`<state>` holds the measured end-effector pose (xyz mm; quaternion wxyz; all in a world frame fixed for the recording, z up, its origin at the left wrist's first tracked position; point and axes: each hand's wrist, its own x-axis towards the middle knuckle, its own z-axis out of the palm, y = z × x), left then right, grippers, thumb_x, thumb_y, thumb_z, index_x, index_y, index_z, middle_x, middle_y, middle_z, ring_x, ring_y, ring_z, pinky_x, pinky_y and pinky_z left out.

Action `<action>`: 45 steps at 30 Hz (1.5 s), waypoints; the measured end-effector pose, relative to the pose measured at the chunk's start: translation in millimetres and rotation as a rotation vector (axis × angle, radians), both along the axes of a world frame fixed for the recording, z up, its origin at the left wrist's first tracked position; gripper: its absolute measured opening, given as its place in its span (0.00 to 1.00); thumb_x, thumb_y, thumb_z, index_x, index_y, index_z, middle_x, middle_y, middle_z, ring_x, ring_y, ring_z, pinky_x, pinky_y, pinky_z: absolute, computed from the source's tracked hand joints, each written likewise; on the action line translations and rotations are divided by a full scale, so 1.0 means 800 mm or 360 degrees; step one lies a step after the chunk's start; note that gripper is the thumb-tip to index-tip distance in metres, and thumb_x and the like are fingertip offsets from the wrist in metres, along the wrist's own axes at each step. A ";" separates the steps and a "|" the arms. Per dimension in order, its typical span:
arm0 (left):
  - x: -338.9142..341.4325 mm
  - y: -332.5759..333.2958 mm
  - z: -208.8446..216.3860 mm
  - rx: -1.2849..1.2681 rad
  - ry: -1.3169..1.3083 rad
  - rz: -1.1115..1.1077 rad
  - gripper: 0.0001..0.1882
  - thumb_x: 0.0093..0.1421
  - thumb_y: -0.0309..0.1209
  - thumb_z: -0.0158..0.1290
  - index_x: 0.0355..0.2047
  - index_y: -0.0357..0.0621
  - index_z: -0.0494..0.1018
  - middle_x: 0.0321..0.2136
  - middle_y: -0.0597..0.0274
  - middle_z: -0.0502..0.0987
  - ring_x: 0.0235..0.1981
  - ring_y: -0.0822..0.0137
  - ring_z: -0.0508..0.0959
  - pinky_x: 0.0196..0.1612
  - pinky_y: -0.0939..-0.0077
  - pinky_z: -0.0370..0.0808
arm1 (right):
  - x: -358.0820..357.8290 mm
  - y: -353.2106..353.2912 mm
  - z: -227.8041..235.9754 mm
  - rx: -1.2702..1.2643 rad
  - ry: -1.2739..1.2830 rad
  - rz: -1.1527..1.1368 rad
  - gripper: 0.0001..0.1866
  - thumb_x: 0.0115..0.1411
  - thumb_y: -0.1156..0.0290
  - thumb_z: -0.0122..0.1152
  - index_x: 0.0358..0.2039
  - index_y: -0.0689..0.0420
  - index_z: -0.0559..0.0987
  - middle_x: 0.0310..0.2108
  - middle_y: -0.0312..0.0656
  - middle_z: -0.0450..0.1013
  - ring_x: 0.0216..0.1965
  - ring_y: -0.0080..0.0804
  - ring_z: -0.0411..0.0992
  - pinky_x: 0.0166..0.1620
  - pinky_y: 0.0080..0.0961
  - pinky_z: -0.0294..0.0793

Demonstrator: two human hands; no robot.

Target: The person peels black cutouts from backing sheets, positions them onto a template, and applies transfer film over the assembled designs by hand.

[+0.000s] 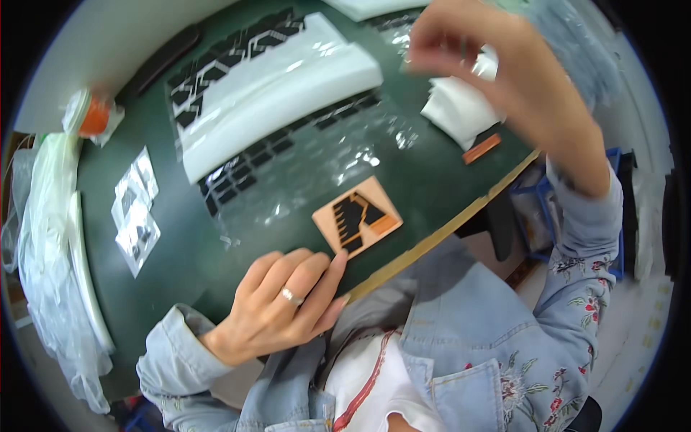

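A small square copper-coloured sheet (390, 198) with black patterned strips lies flat near the table's front edge. My left hand (281, 306), wearing a ring, rests palm down with its fingers stretched out. Its index fingertip touches the sheet's lower corner. My right hand (475, 54) is raised at the far right, fingers curved and smeared by motion; whether it holds anything cannot be made out. Beneath it lie a crumpled white cloth or wipe (461, 111) and a short copper-coloured strip (481, 149).
Across the green table (194, 273) lies clear film with rows of black pieces (266, 153), partly covered by a folded white sheet (281, 108). Small silvery packets (137, 223), an orange-and-white container (90, 115) and plastic bags (57, 266) are at the left. A dark bar (169, 59) lies behind.
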<state>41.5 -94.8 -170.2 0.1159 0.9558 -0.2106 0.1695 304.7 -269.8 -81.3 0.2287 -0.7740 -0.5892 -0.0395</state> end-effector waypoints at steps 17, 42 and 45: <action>0.005 0.000 0.010 0.0008 0.0623 -0.0160 0.41 0.59 0.49 0.56 0.64 0.31 0.63 0.67 0.49 0.62 0.69 0.53 0.61 0.71 0.44 0.45 | 0.326 -0.074 -0.066 -0.0463 -0.0293 -0.0560 0.06 0.57 0.72 0.65 0.32 0.60 0.79 0.31 0.46 0.79 0.35 0.40 0.77 0.40 0.33 0.76; -0.002 0.006 0.001 -0.0090 0.0529 -0.0059 0.37 0.60 0.45 0.55 0.62 0.30 0.65 0.64 0.43 0.64 0.65 0.47 0.66 0.69 0.48 0.53 | -0.001 -0.006 -0.042 -0.0346 0.0713 0.0550 0.04 0.62 0.76 0.58 0.35 0.63 0.77 0.35 0.43 0.73 0.40 0.39 0.73 0.43 0.32 0.72; 0.003 0.007 -0.004 -0.0138 0.0327 -0.0039 0.34 0.58 0.44 0.56 0.60 0.32 0.69 0.58 0.44 0.69 0.60 0.44 0.70 0.63 0.48 0.65 | -0.068 -0.025 -0.050 -0.0597 0.0686 0.0610 0.05 0.64 0.75 0.56 0.34 0.63 0.72 0.35 0.45 0.68 0.36 0.46 0.71 0.38 0.35 0.71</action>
